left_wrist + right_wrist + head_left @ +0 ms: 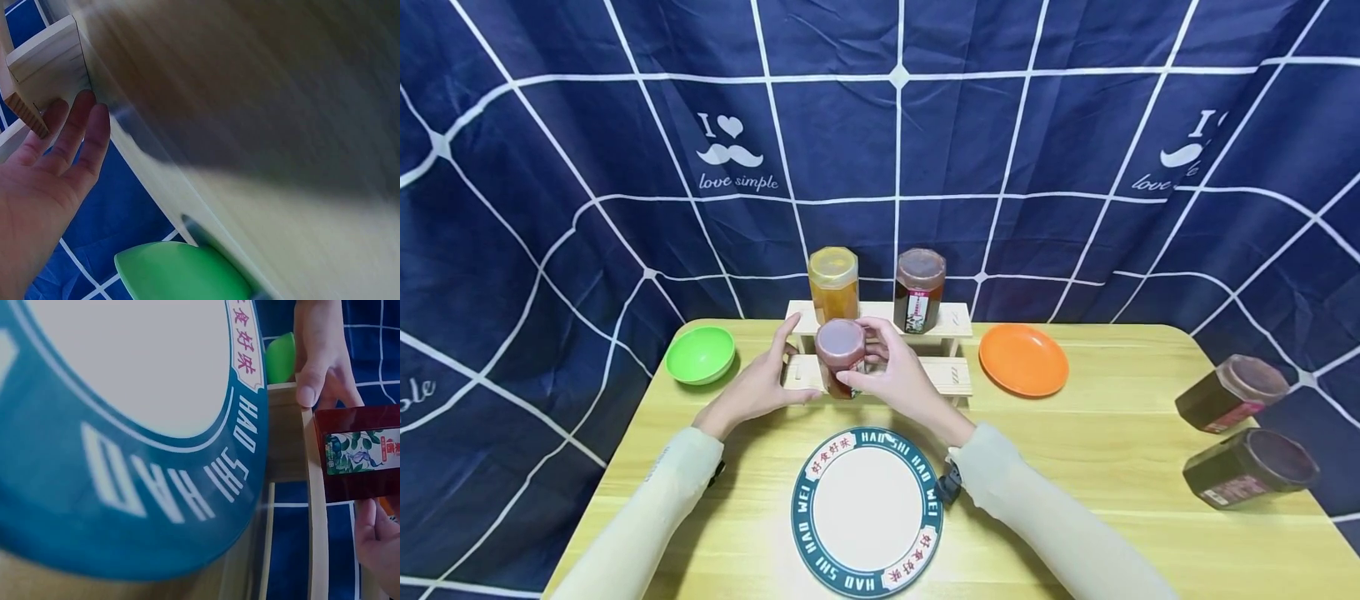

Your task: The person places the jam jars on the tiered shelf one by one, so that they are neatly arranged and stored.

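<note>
A two-tier wooden rack [953, 377] stands toward the back of the table. On its lower tier, a dark red-brown jar [840, 343] with a pale lid stands upright. My right hand [897, 372] grips this jar from its right side, thumb in front; its printed label [356, 452] shows in the right wrist view. The left hand [752, 385] is at the rack's left end, fingers extended beside the end piece [53, 65] and thumb near the front edge. On the upper tier stand a golden-yellow jar [835, 292] and a dark jar [919, 293].
A round plate with a teal rim [806, 517] lies in front of the rack. A green bowl [700, 354] sits to the left, an orange plate [1024, 358] to the right. Two dark jars [1231, 393] [1249, 468] stand at the far right. Blue cloth [955, 142] hangs behind.
</note>
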`<state>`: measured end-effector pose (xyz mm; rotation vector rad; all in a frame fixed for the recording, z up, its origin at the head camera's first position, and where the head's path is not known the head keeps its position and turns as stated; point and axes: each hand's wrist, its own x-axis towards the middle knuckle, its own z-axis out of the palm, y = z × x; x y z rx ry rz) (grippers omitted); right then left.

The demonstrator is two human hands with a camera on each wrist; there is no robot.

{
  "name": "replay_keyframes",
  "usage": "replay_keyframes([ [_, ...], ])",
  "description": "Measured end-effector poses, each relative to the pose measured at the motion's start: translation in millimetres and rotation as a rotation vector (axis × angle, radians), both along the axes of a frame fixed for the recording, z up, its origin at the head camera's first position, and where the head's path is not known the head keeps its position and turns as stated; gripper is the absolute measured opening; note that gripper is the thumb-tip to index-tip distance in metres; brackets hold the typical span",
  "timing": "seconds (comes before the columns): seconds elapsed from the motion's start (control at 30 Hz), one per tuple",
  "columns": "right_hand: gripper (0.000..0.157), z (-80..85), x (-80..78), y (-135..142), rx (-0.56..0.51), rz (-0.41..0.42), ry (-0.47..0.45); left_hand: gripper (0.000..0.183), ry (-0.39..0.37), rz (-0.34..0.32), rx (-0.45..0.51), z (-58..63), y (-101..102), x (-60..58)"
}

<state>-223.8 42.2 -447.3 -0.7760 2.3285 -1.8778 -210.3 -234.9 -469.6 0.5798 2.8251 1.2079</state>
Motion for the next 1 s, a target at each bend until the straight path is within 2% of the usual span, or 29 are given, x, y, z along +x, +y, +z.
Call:
replay_keyframes([
  [0.33,0.079,3.8,-6.7,-4.3,0.011,0.022,-0.007,0.13,-0.015,-0.003,-0.001,-0.6,-0.1,-1.6],
  [0.63,0.069,2.8,-7.7,-4.4,-0.01,0.023,-0.035,0.13,-0.003,-0.006,0.0,-0.5,-0.2,-1.2],
  [0.8,0.072,3.4,-5.4,-4.7,-0.009,0.024,-0.038,0.131,-0.006,-0.003,-0.002,-0.7,-0.6,-0.8],
  [1.0,0.08,5.3,0.6,1.4,0.049,-0.003,-0.021,0.131,0.0,0.004,-0.009,-0.3,0.0,0.4],
])
